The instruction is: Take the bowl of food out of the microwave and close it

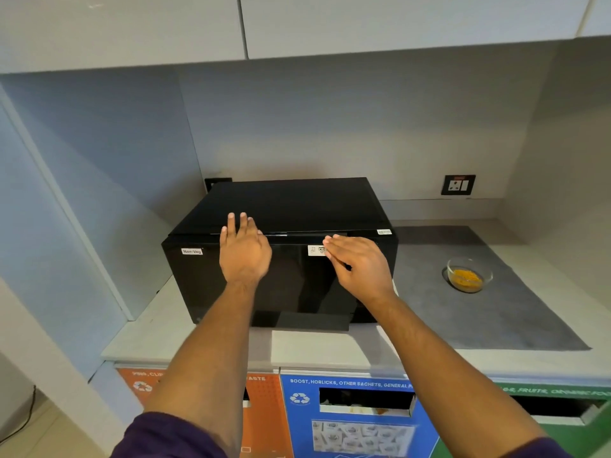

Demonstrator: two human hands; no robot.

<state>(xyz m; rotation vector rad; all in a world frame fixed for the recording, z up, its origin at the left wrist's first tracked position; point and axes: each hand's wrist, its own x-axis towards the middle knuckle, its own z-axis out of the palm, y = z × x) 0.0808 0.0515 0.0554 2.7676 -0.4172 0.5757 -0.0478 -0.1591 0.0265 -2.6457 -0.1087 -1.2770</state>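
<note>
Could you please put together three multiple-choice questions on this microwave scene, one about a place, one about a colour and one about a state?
1. Where is the glass bowl of food?
A. inside the microwave
B. on the grey mat right of the microwave
C. in the left hand

2. What colour is the food in the bowl?
A. green
B. white
C. orange-yellow

3. How does the microwave door stand?
A. shut
B. wide open
C. taken off

Answers: 1 B, the bowl rests on the grey mat, apart from the microwave. 2 C, orange-yellow shows through the glass. 3 A, the door lies flush with the body, and the left hand and right hand are both open in front of it.
</note>
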